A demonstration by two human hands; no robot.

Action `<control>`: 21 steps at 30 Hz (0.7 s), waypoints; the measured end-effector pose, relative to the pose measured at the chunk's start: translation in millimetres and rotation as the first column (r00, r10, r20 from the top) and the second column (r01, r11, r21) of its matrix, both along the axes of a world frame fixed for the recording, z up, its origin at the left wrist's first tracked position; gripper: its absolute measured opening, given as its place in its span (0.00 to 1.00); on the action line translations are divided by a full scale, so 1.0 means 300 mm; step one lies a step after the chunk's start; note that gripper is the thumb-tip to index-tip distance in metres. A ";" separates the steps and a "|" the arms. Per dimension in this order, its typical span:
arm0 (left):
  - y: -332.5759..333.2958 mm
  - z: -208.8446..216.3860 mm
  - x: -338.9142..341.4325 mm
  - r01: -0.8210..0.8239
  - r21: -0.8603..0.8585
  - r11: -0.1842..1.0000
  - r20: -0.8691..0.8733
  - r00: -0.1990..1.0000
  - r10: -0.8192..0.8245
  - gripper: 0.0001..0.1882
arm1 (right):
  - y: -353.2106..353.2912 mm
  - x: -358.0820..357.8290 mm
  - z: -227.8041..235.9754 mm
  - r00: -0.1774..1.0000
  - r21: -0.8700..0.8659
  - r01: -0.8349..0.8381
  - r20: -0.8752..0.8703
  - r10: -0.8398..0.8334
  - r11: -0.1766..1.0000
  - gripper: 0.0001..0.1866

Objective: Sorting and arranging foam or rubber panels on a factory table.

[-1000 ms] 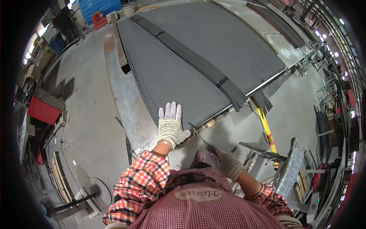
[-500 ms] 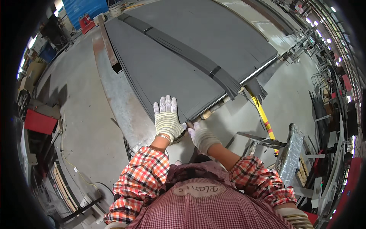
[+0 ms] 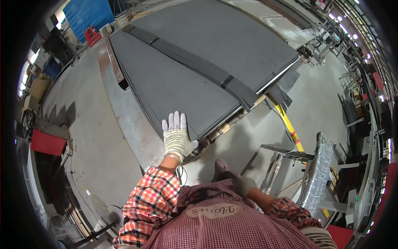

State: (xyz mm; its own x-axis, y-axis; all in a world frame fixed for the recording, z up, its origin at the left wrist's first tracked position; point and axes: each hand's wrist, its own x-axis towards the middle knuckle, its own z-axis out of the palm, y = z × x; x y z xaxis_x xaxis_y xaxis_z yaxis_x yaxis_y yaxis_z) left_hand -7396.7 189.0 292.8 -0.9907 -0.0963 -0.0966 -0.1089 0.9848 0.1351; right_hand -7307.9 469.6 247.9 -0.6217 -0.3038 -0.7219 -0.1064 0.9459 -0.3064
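Note:
My left hand (image 3: 178, 135), in a striped knit glove, lies flat with its fingers stretched out on the near corner of a stack of large dark grey sheets (image 3: 166, 91). My right hand (image 3: 243, 183) is off the stack, close to the front of my checked apron. Motion smears it, so its fingers and anything in them cannot be made out. A bundle of long grey strips (image 3: 190, 64), held by black bands, lies across the top of the sheets.
Wood pieces (image 3: 222, 129) show under the stack's near edge. A rusty metal beam (image 3: 114, 62) lies along its left side. To the right are a yellow bar (image 3: 288, 124) and a frame with a plastic-wrapped pad (image 3: 317, 174). A red panel (image 3: 47, 142) stands far left.
My right hand has left the stack's corner and moved back and right towards my apron. My left hand stays flat on the sheets while the view has shifted slightly.

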 end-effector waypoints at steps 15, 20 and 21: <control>0.223 -0.017 -0.180 0.071 -0.082 0.994 -0.008 0.997 -0.072 0.53 | 0.006 -0.395 0.236 0.932 -0.323 0.113 -0.292 -0.213 0.940 0.26; 0.210 -0.033 -0.169 0.056 -0.102 0.993 -0.030 0.998 -0.059 0.52 | -0.004 -0.360 0.286 0.969 -0.145 0.132 -0.188 -0.159 0.981 0.26; 0.212 -0.036 -0.167 0.062 -0.112 0.992 -0.052 0.996 -0.068 0.53 | -0.007 -0.378 0.297 0.971 -0.142 0.131 -0.183 -0.156 0.981 0.26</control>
